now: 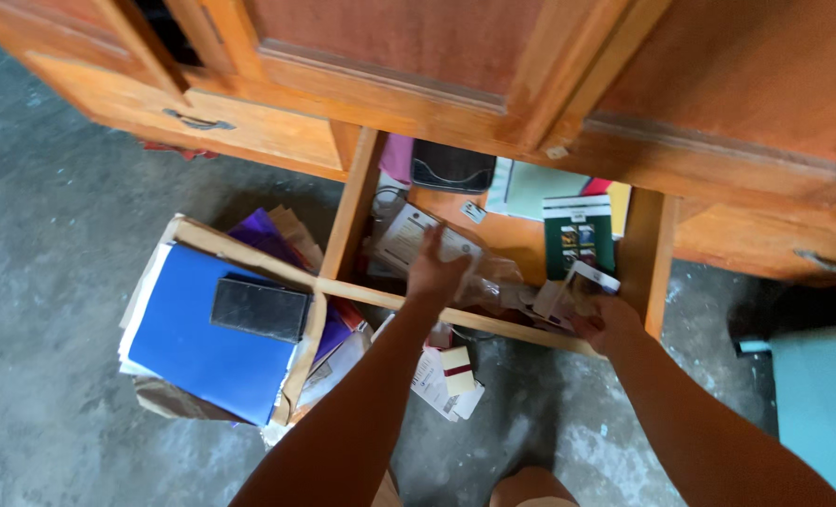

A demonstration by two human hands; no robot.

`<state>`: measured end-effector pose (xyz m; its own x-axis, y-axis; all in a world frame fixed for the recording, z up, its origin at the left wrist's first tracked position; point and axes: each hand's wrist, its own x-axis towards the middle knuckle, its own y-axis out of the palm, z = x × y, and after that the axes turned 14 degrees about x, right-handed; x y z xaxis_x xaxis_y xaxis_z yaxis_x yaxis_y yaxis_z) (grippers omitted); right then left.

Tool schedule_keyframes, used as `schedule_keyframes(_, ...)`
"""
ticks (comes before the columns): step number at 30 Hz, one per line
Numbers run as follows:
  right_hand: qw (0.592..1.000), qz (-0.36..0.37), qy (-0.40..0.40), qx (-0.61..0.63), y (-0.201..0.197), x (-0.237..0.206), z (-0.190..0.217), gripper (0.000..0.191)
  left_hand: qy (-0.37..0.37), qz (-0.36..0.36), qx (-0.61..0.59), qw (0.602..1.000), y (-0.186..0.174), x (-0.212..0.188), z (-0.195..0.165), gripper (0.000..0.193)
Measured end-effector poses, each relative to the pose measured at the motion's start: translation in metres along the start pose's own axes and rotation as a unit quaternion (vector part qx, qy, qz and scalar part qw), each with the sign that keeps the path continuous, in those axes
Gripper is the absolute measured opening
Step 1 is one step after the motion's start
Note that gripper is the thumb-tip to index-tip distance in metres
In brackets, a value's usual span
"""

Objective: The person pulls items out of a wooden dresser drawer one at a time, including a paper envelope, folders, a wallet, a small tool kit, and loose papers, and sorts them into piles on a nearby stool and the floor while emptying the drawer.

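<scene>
Open drawer (651, 272) as landmark: left hand (434, 272) inside it, fingers grasping white packet (408, 235) for lifting; right hand (605, 319) at front-right corner, pinching small card (589, 282). Blue folder (207, 343) outside, left.

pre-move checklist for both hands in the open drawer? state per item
1. Drawer pulled open: ok.
2. Left hand reaching in at the white printed packet: ok; grip cannot tell.
3. Right hand at the drawer's front right corner, holding a small card: ok.
4. Green booklet lies flat, untouched: ok.
5. Floor below free of clutter: not ok, blue folder and papers.
</scene>
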<state>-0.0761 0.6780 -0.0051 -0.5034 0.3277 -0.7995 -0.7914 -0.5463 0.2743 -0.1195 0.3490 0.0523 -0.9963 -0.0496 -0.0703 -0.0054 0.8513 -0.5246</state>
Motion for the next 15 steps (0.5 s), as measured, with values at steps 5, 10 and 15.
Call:
schedule_keyframes(5,0.996,0.005,-0.060,-0.068,0.005,0.005,0.007,0.023,-0.160,0.194,-0.012,0.968,0.002,-0.033,-0.036,0.065)
schedule_keyframes(10,0.764,0.039,-0.301,-0.569,0.016,0.025,0.030,0.069,-0.057,0.175,0.074,0.980,-0.013,-0.049,-0.015,0.058)
schedule_keyframes(15,0.591,0.145,-0.268,-0.747,0.036,0.042,0.047,0.104,-0.129,0.209,-0.012,0.969,-0.011,-0.052,0.016,0.054)
